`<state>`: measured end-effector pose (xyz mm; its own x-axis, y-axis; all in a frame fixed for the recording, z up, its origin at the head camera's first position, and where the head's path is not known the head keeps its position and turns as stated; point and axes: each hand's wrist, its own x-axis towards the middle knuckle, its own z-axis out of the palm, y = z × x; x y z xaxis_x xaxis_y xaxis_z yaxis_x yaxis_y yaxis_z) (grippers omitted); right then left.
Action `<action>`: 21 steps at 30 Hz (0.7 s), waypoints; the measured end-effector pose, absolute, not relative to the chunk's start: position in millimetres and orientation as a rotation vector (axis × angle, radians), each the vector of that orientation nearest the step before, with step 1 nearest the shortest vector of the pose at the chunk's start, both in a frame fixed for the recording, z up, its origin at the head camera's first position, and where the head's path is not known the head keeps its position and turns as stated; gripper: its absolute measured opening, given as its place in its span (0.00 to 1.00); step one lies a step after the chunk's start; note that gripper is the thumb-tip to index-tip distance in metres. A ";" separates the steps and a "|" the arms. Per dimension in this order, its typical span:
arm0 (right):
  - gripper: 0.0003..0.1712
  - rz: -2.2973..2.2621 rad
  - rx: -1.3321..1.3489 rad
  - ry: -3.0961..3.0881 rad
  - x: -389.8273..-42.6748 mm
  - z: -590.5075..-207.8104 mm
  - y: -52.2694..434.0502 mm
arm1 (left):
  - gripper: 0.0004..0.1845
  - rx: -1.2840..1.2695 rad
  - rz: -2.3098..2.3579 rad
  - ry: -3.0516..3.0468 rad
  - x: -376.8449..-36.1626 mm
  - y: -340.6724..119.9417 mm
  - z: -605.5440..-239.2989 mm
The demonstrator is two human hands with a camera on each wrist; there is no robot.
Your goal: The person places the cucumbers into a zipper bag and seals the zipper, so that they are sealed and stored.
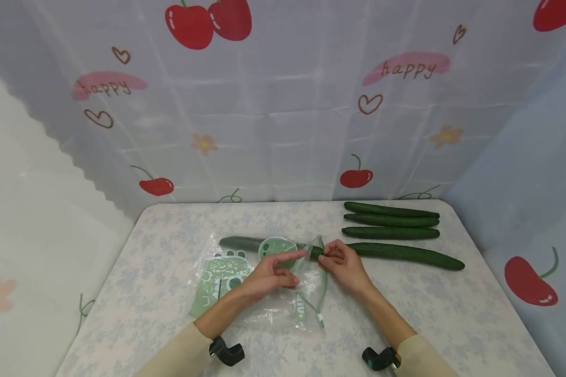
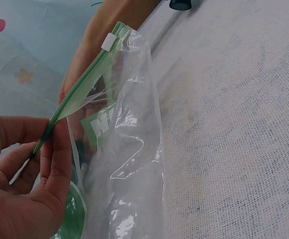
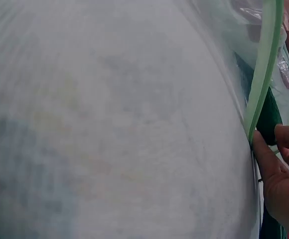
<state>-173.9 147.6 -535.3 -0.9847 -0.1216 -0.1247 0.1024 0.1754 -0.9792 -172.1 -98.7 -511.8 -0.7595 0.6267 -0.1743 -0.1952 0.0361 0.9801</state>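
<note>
Where the two cream sleeves come in over the near edge of the bench (image 1: 137, 293), each wrist carries a small black camera mount. Both hands meet mid-bench at the mouth of a clear zip bag (image 1: 283, 298).

Left hand (image 1: 269, 277): thumb and fingers pinch the bag's green zip strip (image 2: 79, 89), index finger stretched out toward the right hand. The left wrist view shows the strip running up between thumb and forefinger to a small white slider at its far end.

Right hand (image 1: 341, 264): fingers curled, pinching the opposite lip of the bag mouth; the right wrist view shows fingertips (image 3: 264, 149) pressed on the green strip, dark cucumber skin just behind it.

Bag lies flat on the bench, printed with pale green cartoon shapes on its left part, mouth turned toward the right hand. One cucumber (image 1: 245, 242) is inside it, its dark end reaching out to the left under the plastic, the other end at the mouth between the hands.

Just beyond the right hand, a loose cucumber (image 1: 405, 254) lies lengthwise on the bench. Farther back, three more cucumbers (image 1: 390, 221) lie side by side, near each other.

Behind the bench hangs a pale curtain printed with cherries, hearts, flowers and the word "happy".
</note>
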 end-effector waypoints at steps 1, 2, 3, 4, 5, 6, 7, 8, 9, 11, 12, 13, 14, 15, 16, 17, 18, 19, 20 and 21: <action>0.15 -1.867 -0.079 2.308 -173.0 -536.4 148.4 | 0.36 0.431 1.783 1.729 -172.1 -99.0 -512.4; 0.16 -1.812 -0.144 2.353 -172.1 -537.3 149.3 | 0.36 0.424 1.779 1.731 -172.2 -99.4 -512.7; 0.18 -1.759 -0.205 2.392 -171.3 -538.0 150.2 | 0.36 0.419 1.778 1.732 -172.2 -99.9 -513.0; 0.20 -1.713 -0.254 2.420 -170.7 -538.5 151.2 | 0.36 0.415 1.776 1.734 -172.3 -100.3 -513.2; 0.22 -1.671 -0.298 2.438 -170.1 -538.7 152.7 | 0.36 0.413 1.773 1.735 -172.3 -100.7 -513.4; 0.24 -1.641 -0.319 2.444 -169.8 -538.5 154.1 | 0.36 0.416 1.772 1.737 -172.2 -101.2 -513.7; 0.25 -1.626 -0.331 2.439 -170.3 -537.7 154.9 | 0.36 0.418 1.771 1.740 -172.6 -101.8 -513.6; 0.26 -1.606 -0.335 2.435 -170.9 -536.8 155.8 | 0.36 0.420 1.772 1.741 -172.8 -102.4 -513.6; 0.26 -1.586 -0.339 2.431 -171.7 -535.9 156.6 | 0.36 0.422 1.772 1.744 -173.0 -103.0 -513.7; 0.27 -1.551 -0.373 2.427 -173.4 -534.3 158.1 | 0.36 0.419 1.770 1.755 -172.9 -104.2 -513.9; 0.28 -1.539 -0.381 2.423 -174.0 -533.8 158.6 | 0.36 0.416 1.768 1.761 -172.7 -104.7 -514.2; 0.28 -1.542 -0.394 2.406 -174.4 -533.2 159.0 | 0.36 0.412 1.766 1.766 -172.6 -104.9 -514.5; 0.28 -1.548 -0.404 2.389 -174.6 -532.8 159.6 | 0.36 0.408 1.764 1.770 -172.4 -105.3 -514.7; 0.28 -1.569 -0.417 2.363 -174.6 -532.7 160.3 | 0.36 0.408 1.764 1.774 -172.2 -105.5 -515.1; 0.28 -1.606 -0.427 2.325 -174.2 -532.6 161.1 | 0.36 0.404 1.766 1.775 -172.1 -105.6 -515.6; 0.28 -1.651 -0.430 2.278 -173.6 -532.9 162.4 | 0.36 0.402 1.766 1.776 -172.0 -105.5 -515.9; 0.27 -1.696 -0.430 2.234 -172.7 -533.2 164.0 | 0.36 0.400 1.767 1.776 -172.1 -105.4 -516.3; 0.26 -1.750 -0.434 2.180 -171.6 -533.1 166.1 | 0.36 0.399 1.769 1.774 -172.2 -105.1 -516.5; 0.26 -1.797 -0.446 2.139 -170.6 -533.4 169.0 | 0.36 0.399 1.771 1.772 -172.4 -104.8 -516.6; 0.25 -1.845 -0.458 2.104 -169.3 -532.8 172.5 | 0.36 0.400 1.771 1.774 -172.8 -104.4 -516.5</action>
